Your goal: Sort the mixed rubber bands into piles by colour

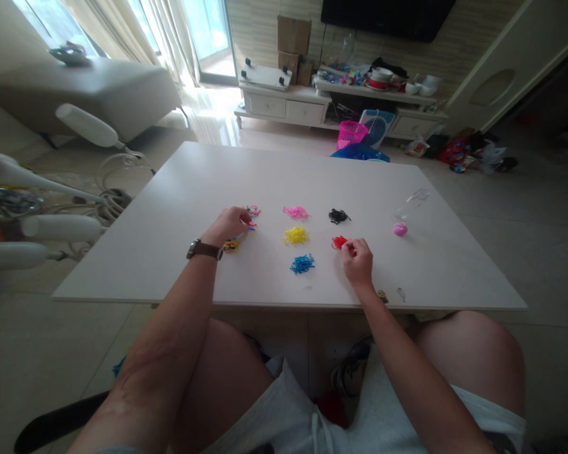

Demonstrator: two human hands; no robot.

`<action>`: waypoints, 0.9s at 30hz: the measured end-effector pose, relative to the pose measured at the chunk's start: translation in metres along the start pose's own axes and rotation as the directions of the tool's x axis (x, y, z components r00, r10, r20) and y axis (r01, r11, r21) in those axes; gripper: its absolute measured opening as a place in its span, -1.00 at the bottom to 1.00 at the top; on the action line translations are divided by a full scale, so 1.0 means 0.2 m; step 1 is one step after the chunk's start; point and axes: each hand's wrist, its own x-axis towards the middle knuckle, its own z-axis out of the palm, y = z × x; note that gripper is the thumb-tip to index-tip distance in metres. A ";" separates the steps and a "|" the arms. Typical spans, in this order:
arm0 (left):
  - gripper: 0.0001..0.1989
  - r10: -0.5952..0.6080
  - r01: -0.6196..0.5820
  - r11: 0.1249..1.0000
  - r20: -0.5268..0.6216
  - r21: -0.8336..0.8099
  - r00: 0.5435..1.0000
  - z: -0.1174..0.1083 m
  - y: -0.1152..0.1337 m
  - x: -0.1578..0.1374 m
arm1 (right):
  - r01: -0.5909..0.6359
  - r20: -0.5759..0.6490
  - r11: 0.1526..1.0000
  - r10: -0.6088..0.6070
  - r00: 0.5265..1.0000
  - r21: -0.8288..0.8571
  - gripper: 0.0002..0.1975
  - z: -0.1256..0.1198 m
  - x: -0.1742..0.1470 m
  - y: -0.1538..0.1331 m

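Note:
My left hand [228,226], with a watch [205,250] on its wrist, bends over a mixed-colour pile [252,212] of small looped pieces. Its fingers are closed, and what they hold is hidden. A second mixed heap [231,245] lies beside the wrist. At the red pile [339,242], my right hand [358,260] has its fingers pinched together; anything between them is too small to name. Separate piles of similar pieces lie between and beyond the hands: pink [296,213], yellow [296,236], blue [303,264] and black [339,216].
On the white table [180,277], a clear container [414,203] and a pink round object [400,229] lie to the right. A small yellow figure [382,296] is by the front edge. White padded arms [88,126] and cables stand left of the table.

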 end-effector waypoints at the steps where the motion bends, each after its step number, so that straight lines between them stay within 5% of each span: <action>1: -0.78 -0.002 0.002 1.000 0.011 0.001 1.000 0.00 0.00 0.00 | 0.000 -0.001 1.000 0.000 1.000 0.002 -0.83 0.00 0.00 0.00; 27: -0.86 -0.013 0.010 1.000 0.092 0.029 0.996 0.01 0.02 0.00 | -0.005 0.001 1.000 0.005 1.000 0.006 -0.84 0.00 0.00 0.00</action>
